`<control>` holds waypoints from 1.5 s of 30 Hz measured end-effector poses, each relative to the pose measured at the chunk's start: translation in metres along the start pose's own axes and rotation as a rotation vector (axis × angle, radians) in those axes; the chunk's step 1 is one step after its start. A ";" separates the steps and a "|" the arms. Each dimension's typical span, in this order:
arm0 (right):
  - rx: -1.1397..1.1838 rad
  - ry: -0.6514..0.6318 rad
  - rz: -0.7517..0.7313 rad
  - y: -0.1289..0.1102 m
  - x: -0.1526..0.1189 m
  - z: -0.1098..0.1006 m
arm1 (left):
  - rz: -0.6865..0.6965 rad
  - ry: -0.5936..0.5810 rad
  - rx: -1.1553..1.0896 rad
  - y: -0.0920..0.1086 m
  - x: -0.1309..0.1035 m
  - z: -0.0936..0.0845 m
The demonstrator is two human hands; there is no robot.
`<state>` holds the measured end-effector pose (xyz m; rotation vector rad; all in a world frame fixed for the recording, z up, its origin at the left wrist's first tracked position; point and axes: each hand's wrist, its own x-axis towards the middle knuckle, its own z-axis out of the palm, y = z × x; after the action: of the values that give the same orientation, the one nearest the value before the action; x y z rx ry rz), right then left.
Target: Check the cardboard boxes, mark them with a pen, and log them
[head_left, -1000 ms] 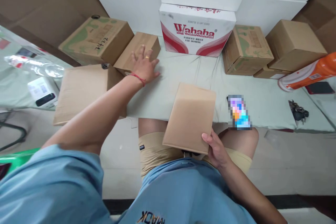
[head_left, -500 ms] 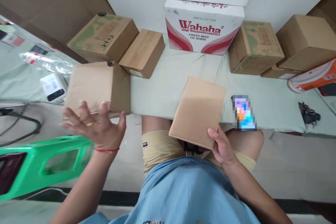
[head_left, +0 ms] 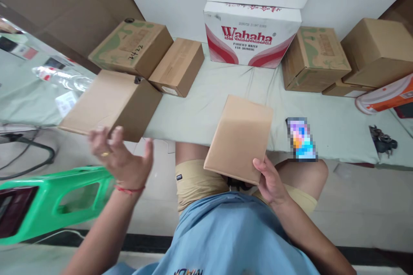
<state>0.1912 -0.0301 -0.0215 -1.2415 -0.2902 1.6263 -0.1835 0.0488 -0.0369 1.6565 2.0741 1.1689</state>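
Observation:
My right hand (head_left: 270,179) grips the lower right corner of a flat brown notebook-like thing (head_left: 240,137), thumb on top. It is held tilted above my lap and the front edge of the cloth-covered table (head_left: 187,116). My left hand (head_left: 124,154) is open, fingers spread and slightly blurred, at the near edge of a plain cardboard box (head_left: 100,99). Whether the fingertips touch that box, I cannot tell. The box sits turned at an angle, one corner reaching past the table edge.
Behind stand a printed carton (head_left: 135,47), a small brown box (head_left: 179,66) and a white water carton (head_left: 251,36). A phone (head_left: 301,139), keys (head_left: 383,141) and more boxes (head_left: 316,58) lie to the right. A green stool (head_left: 51,202) stands at lower left.
The plain cardboard box on the left has turned, its near left corner swinging outward left. My left hand has shifted slightly lower on it. The notebook-like thing has moved a little left.

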 end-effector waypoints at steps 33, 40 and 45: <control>-0.299 -0.048 -0.401 -0.046 0.015 -0.011 | -0.890 0.165 -0.909 0.035 -0.075 0.014; -0.984 0.823 -1.030 -0.216 0.121 -0.073 | -1.016 -0.368 -0.842 0.070 -0.141 0.063; -1.392 0.805 -0.684 -0.301 0.185 -0.061 | -1.003 -0.504 -0.823 0.085 -0.137 0.069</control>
<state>0.4225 0.2333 0.0533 -2.2942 -1.2586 0.0663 -0.0353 -0.0412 -0.0611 0.3503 1.4206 0.8809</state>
